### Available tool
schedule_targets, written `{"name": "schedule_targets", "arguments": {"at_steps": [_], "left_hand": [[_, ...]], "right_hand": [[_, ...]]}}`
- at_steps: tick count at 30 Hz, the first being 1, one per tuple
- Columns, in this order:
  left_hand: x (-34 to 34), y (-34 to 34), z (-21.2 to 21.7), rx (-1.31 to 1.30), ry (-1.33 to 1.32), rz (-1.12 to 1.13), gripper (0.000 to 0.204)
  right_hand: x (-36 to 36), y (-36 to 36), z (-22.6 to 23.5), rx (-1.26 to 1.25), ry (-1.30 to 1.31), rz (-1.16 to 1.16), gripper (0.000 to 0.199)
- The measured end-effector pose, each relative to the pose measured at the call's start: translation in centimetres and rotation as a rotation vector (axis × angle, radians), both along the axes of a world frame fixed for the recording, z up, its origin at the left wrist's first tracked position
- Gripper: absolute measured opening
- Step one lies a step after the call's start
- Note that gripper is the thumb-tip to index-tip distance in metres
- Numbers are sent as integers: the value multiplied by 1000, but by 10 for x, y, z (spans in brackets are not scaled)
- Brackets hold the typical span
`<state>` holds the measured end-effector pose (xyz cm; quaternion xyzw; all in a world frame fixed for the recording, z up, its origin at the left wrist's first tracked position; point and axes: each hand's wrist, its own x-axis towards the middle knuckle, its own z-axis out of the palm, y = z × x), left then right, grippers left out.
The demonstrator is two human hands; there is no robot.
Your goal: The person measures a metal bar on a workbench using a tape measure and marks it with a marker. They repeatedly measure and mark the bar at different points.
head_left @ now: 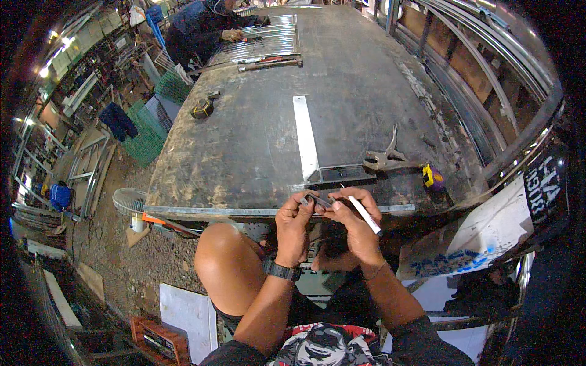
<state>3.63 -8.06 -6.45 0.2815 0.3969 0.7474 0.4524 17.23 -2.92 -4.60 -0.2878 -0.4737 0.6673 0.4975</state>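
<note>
Since the left hand point(294, 221) and right hand point(354, 222) pinch that small metal piece point(317, 200) off the bench point(256, 134) edge, with the white marker point(365, 215) tucked in the right grip too, either could easily slip and drop.

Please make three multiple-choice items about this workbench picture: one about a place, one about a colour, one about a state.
1. Where does the locking clamp lie?
A. on the floor
B. on the workbench, right of the flat metal bar
C. on the person's knee

2. What colour is the marker in the right hand?
A. white
B. red
C. green

3. What is the left hand doing?
A. resting flat on the workbench
B. hanging free
C. pinching a small metal piece together with the right hand

Answers: 1 B, the clamp rests on the dark top beside the bar. 2 A, its barrel is white. 3 C, both hands' fingertips meet on the piece.
</note>
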Motion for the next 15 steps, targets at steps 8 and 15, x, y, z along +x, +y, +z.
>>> {"name": "schedule_targets", "arguments": {"at_steps": [8,15], "left_hand": [[-1,-5,5,-20,180,36,46],[-6,-6,5,-93,368,114,42]], "right_hand": [[10,3,10,5,70,-70,28],[11,14,-5,171,-17,-127,28]]}}
